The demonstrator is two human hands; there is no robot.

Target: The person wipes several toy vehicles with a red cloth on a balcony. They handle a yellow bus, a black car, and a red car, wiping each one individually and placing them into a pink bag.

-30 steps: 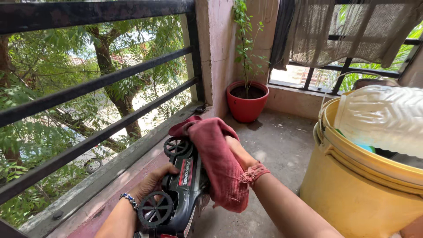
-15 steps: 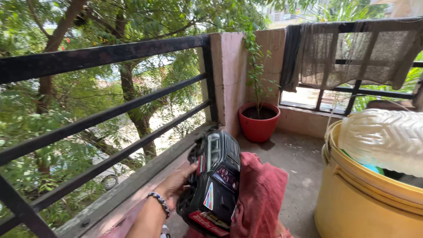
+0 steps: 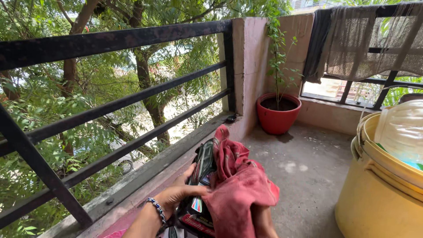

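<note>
Red cloth [image 3: 240,189], faded and crumpled, is draped over the right hand [image 3: 260,218] and pressed against the side of a black toy car [image 3: 200,185] near the bottom middle of the view. The hand is buried under the fabric, so I cannot tell how its fingers are set. The left hand [image 3: 180,194], with a beaded bracelet [image 3: 156,210] at the wrist, has its fingers curled closed around the car's near side, holding it tipped on edge above the concrete ledge [image 3: 145,174] of the balcony, just inside the black metal railing [image 3: 132,101].

Judging by how things lie, the wiping looks to be midway: the cloth covers the right flank of the car, while the glossy left side and the stickered lower end are bare. Whether those parts are already clean cannot be told from here.

Farther off, a red flowerpot [image 3: 278,115] with a thin plant stands in the corner. A yellow bucket [image 3: 383,189] sits at the right, a clear plastic container [image 3: 403,130] resting on it.
</note>
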